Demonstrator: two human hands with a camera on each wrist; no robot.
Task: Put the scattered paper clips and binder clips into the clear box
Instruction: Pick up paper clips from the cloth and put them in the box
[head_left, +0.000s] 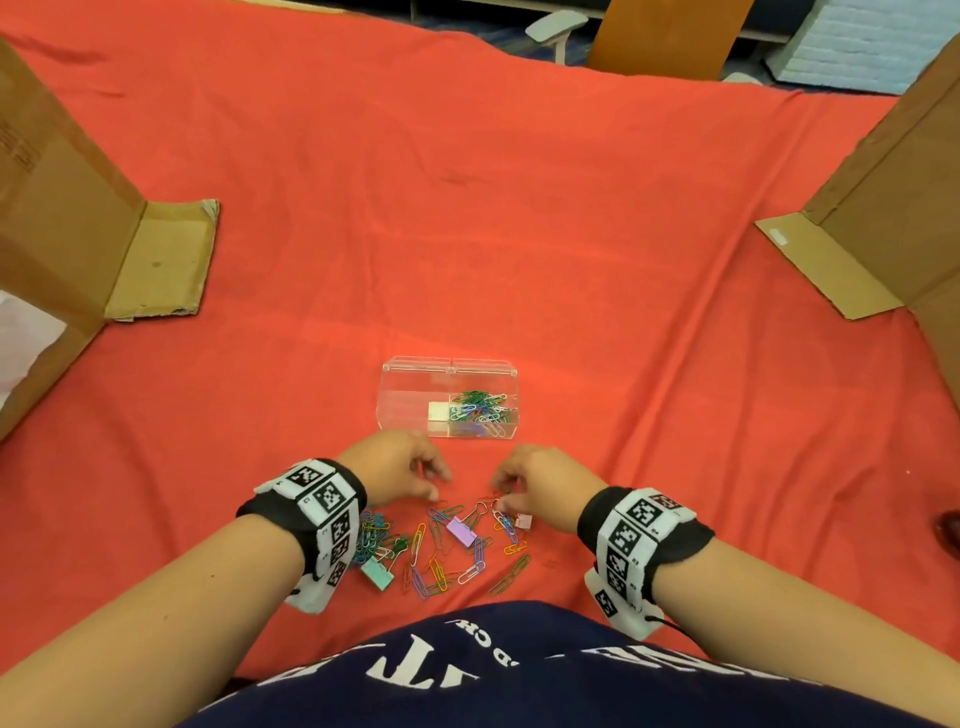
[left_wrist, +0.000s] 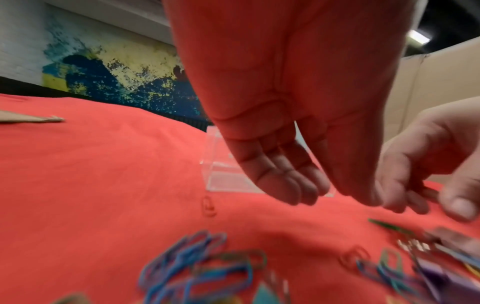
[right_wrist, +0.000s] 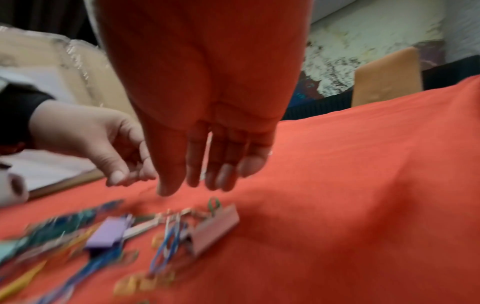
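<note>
The clear box (head_left: 402, 402) (left_wrist: 228, 181) stands on the red cloth (head_left: 467, 234), with several coloured paper clips (head_left: 480, 408) in its right compartment. Just nearer than the box, my left hand (head_left: 436, 483) (left_wrist: 335, 200) and right hand (head_left: 501, 491) (right_wrist: 191, 188) hover low over the scattered clips (head_left: 447, 551), fingers hanging relaxed and holding nothing I can see. Among the loose paper clips lie a purple binder clip (head_left: 461, 531) (right_wrist: 109, 232), a teal binder clip (head_left: 376, 574) and a pink binder clip (head_left: 523, 521) (right_wrist: 215, 228). Both wrist views are blurred.
Tall cardboard walls stand at the left (head_left: 62, 218) and the right (head_left: 893, 197), each with a flap lying on the cloth. A wooden chair back (head_left: 670, 36) shows past the far edge. My torso is against the near edge.
</note>
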